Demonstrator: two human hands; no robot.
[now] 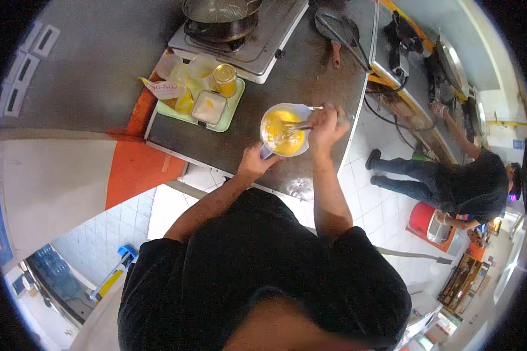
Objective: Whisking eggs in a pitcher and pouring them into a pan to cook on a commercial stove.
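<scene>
My left hand (255, 163) grips the handle of a plastic pitcher (265, 151) near the front edge of the dark worktop (241, 149). Inside it lies a yellow mixture (273, 128), which looks like egg, with patches of white powder on top. My right hand (327, 127) is closed around the handle of a metal whisk (299, 127), whose wires dip into the mixture. Left of the pitcher, a pale green tray (223, 127) bears a square container of white powder (209, 108), a yellow can (225, 78), clear plastic cups (202, 66) and a yellow and white packet (162, 89).
A gas stove (263, 39) with a dark pan (221, 30) stands behind the tray. Pans (340, 33) and a pair of tongs lie at the back right. Crumpled foil or film (300, 188) is at the near edge. A co-worker (461, 184) stands at another counter on the right.
</scene>
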